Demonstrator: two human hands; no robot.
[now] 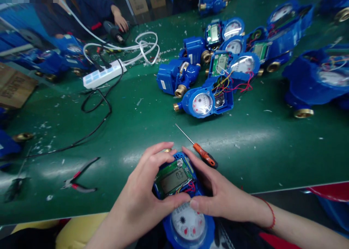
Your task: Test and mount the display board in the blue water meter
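Both my hands grip a blue water meter (209,229) at the table's front edge. Its round dial (188,221) faces up, nearest to me. Beyond the dial, an exposed circuit board with a lit LCD (174,180) reads about "03", with red and yellow wires below it. My left hand (148,181) curls around the left side, its thumb between display and dial. My right hand (212,190) closes around the right side, its thumb tip close to the left thumb. An orange-and-black screwdriver (203,153) lies just beyond my right hand. The meter's underside is hidden.
Red-handled cutting pliers (77,180) lie to the left. A white power strip (103,74) with tangled cables sits farther back. Several blue meters, one open meter (203,104) among them, crowd the right. Across the table are a co-worker's hand (120,19) by a power tool and another person's hands.
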